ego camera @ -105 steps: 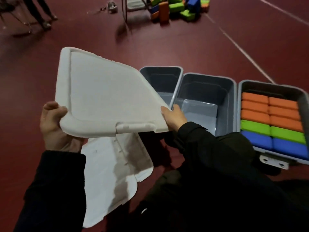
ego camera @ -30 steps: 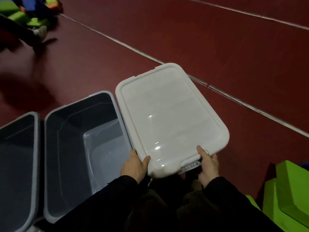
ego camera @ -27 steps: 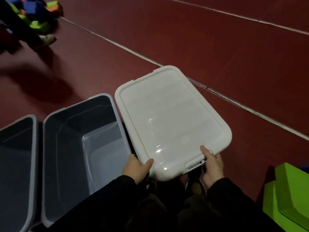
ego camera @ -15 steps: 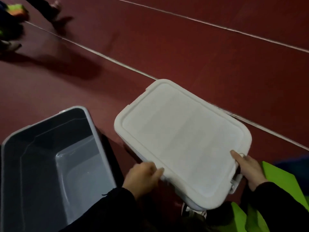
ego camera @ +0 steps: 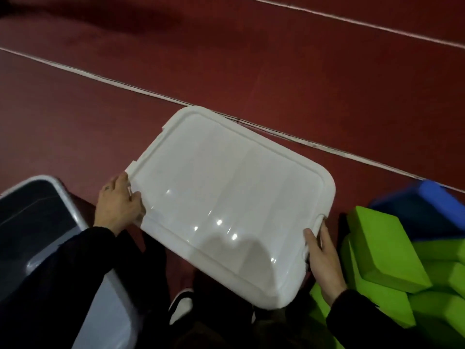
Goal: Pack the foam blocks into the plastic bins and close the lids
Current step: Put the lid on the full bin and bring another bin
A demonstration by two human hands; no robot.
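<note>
Centre frame: white lid covers one bin, left hand and right hand fingers gripping its ends. Lower left grey bin open, empty. Green blocks lower right unpacked.

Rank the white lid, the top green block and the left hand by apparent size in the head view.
1. white lid
2. green block
3. left hand
The block sits nearer the camera, so its lead over the hand is unsure.
</note>
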